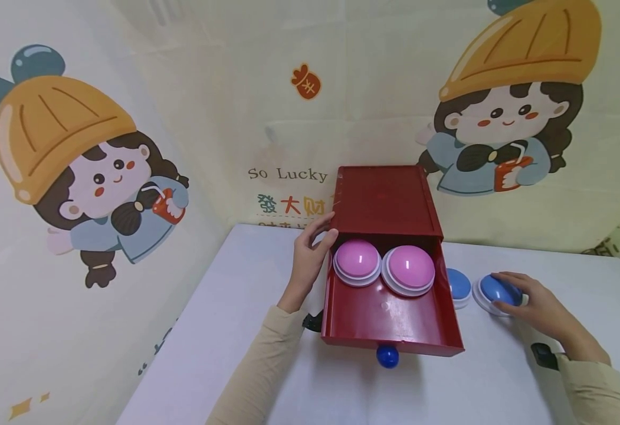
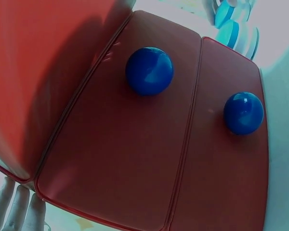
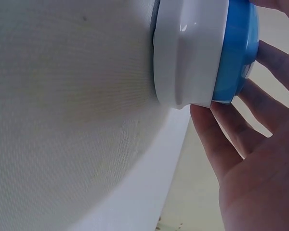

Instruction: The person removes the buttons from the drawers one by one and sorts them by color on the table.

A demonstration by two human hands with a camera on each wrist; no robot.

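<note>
A red drawer box (image 1: 386, 200) stands on the table with its top drawer (image 1: 389, 316) pulled out. Two domed push buttons with white bases, a left pink button (image 1: 357, 258) and a right pink button (image 1: 409, 267), sit at the back of that drawer. My left hand (image 1: 310, 260) rests against the box's left side; in the left wrist view its fingers (image 2: 20, 207) look fairly straight at the box's edge. Right of the box, my right hand (image 1: 540, 307) grips a blue push button (image 3: 195, 53) with a white base, fingers and thumb round it, on the table.
A second blue button (image 1: 458, 286) stands between the drawer and my right hand, partly hidden by the drawer's side. A blue knob (image 1: 387, 356) sticks out from the drawer front. Behind the white table (image 1: 225, 295) hangs a printed cloth (image 1: 267, 106).
</note>
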